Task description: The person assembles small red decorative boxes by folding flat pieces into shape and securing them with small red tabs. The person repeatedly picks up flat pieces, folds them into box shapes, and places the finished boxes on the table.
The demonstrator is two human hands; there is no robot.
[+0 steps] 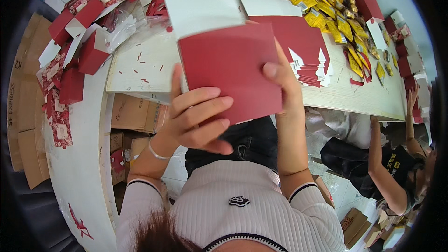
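Both hands are closed on one red carton, held up in front of the bench.
The left hand (pixel 193 116) is clamped on the red carton (pixel 233 70), its fingers spread across the face; the right hand (pixel 285 81) grips the opposite edge, thumb on the front. The carton's white flap (pixel 203 7) stands up at the far end, and from here I can't tell what's inside. Behind it on the bench (pixel 354 99) lie flat red blanks (pixel 298 30), and beside them a loose heap of yellow packets (pixel 345 28). Over on the left, made-up red boxes (pixel 94 56) crowd near patterned red packets (pixel 60 128), their contents hidden from me. Under the bench sits a brown cardboard box (pixel 133 112); rightward, a co-worker (pixel 389 168) reaches up.
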